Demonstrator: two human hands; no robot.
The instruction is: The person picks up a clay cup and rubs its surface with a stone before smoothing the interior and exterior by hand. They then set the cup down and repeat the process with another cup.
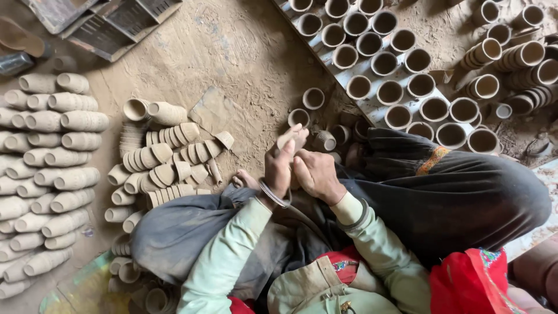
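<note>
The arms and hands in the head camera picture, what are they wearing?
Both arms wear long, pale green sleeves, a bit dusty. The left hand has thin silvery bangles at the wrist. The right hand has a dark bangle over the sleeve cuff. No gloves on either hand.

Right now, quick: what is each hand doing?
Left hand: closed around a small clay cup, held up in front.
Right hand: curled beside the left one, touching it; whether it grips anything cannot be told.
</note>
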